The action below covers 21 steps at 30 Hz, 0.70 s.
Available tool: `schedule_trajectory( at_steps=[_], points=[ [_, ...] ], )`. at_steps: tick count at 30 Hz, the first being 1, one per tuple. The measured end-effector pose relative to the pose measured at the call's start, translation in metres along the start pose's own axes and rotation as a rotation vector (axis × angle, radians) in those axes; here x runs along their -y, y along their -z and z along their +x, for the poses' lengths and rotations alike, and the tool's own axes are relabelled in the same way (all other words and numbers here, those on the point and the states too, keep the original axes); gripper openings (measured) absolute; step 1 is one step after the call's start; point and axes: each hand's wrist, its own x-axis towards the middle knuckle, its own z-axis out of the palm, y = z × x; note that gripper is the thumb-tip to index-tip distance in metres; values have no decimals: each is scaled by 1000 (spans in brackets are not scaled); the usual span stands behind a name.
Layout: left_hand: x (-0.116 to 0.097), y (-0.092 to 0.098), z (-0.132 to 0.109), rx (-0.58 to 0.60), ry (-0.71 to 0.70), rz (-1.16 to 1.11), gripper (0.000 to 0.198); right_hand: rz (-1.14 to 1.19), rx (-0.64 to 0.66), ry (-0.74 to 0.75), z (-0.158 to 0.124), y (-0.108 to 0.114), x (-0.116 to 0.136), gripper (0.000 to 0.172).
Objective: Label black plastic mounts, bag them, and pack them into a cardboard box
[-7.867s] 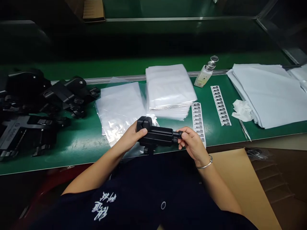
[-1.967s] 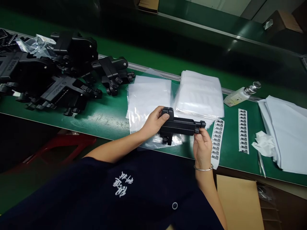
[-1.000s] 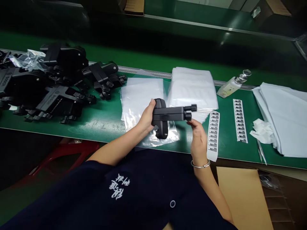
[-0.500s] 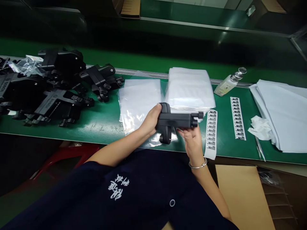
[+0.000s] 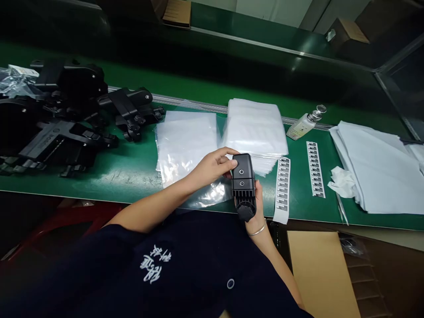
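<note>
A black plastic mount (image 5: 243, 176) is held up in front of my chest, over the front edge of the green table. Its near side shows two round screw-like spots, with ribs and a round dark end below. My left hand (image 5: 212, 168) grips its upper left edge, thumb on the near face and fingers behind. From the right and below, my right hand (image 5: 258, 205) wraps around the mount; most of its fingers are hidden behind it. Beneath my left forearm lie clear plastic bags (image 5: 188, 132). A thicker stack of bags (image 5: 254, 126) sits just beyond the mount.
Several similar black devices (image 5: 62, 137) are piled at the left. Right of my hands are label strips (image 5: 282, 185), a pump bottle (image 5: 301, 126), a crumpled tissue (image 5: 342, 182), tweezers (image 5: 342, 208) and white sheets (image 5: 380, 168). An open cardboard box (image 5: 319, 269) stands below the table edge.
The mount has turned from lying sideways to pointing its ribbed end down toward me. Both hands have shifted their grip around it. The whole view has swung slightly.
</note>
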Motion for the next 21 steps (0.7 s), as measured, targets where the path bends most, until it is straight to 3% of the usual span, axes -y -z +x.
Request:
schedule_trajectory(
  at_steps=[3,6,8,12,16,21],
  points=[
    [-2,5,-5,31,-33,47,50,5,22,17,-1,3,1,48],
    [-2,16,-19,172,-144,172,78,0,36,154,-3,9,9,47],
    [1,25,-30,221,-229,281,94,-40,69,260,-7,14,15,54],
    [7,36,-43,171,-262,303,84,-151,174,352,-13,17,24,68],
    [11,35,-45,93,-85,-103,90,-196,222,308,-14,11,36,75],
    [22,30,-47,44,370,-629,62,-314,140,295,-7,-3,46,41]
  ],
)
